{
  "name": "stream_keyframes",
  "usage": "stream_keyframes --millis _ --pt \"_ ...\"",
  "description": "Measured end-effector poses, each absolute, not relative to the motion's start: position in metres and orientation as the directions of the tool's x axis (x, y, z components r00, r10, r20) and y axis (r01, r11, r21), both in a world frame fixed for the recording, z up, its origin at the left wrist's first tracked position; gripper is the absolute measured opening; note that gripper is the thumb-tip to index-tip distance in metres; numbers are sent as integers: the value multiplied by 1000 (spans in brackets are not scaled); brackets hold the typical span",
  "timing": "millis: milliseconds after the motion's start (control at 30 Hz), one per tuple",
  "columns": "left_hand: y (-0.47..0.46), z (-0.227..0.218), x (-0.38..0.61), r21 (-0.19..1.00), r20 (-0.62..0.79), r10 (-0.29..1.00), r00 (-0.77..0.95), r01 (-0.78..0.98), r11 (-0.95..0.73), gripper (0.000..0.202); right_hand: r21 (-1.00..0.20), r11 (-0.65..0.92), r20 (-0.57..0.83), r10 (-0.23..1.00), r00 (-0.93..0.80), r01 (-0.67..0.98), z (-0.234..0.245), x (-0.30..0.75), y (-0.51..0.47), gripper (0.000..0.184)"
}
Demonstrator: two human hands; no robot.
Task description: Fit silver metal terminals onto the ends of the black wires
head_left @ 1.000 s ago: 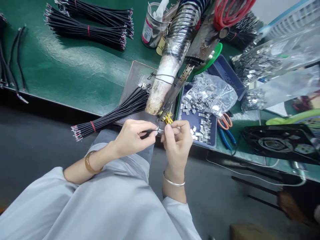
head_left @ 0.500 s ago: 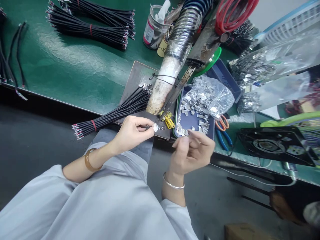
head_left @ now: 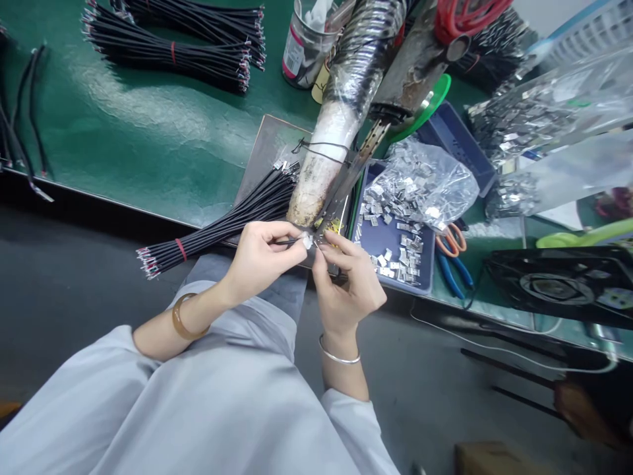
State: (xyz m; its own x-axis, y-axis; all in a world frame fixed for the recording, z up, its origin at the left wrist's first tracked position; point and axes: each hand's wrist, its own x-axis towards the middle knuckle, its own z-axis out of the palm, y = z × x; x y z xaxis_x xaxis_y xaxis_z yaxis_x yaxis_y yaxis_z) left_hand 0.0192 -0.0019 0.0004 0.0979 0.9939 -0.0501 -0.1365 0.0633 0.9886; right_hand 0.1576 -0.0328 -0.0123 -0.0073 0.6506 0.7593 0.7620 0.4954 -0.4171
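Observation:
My left hand [head_left: 267, 254] is closed in a pinch on a thin black cable, whose whitish end [head_left: 307, 241] pokes out past the fingertips. Facing it, my right hand [head_left: 349, 280] pinches a thin, shiny metal piece [head_left: 316, 244] right at that end; the fingers partly hide it. Just behind both hands, the tip of a soldering iron [head_left: 341, 188] slants down beside a pale, stained hose [head_left: 314, 178]. A banded bundle of black cables [head_left: 232, 221] lies to the left, its far ends fitted with small metal connectors.
Right of my hands, a blue tray [head_left: 390, 237] holds loose metal connectors and a plastic bag of them [head_left: 430, 181]. Pliers [head_left: 452, 260] and a black fan [head_left: 558, 287] lie farther right. More cable bundles [head_left: 168, 53] and a clear cup [head_left: 304, 56] stand at the back.
My right hand has moved left, from the tray's front edge to the cable end, and now pinches there. My left hand stays nearly in place with the cable.

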Motion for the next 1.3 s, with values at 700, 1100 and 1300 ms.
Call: stream_keyframes --millis 700,1100,1300 --pt "-3 4 18 991 -80 986 144 -95 94 13 -359 522 752 653 -92 774 -7 160 -38 20" --pt "-6 2 20 998 -36 993 108 -55 43 15 -463 490 692 721 -45 739 -4 168 -38 16" --pt "-5 5 20 995 -22 998 63 -92 27 15 -420 482 704 707 -59 769 2 162 -37 16"
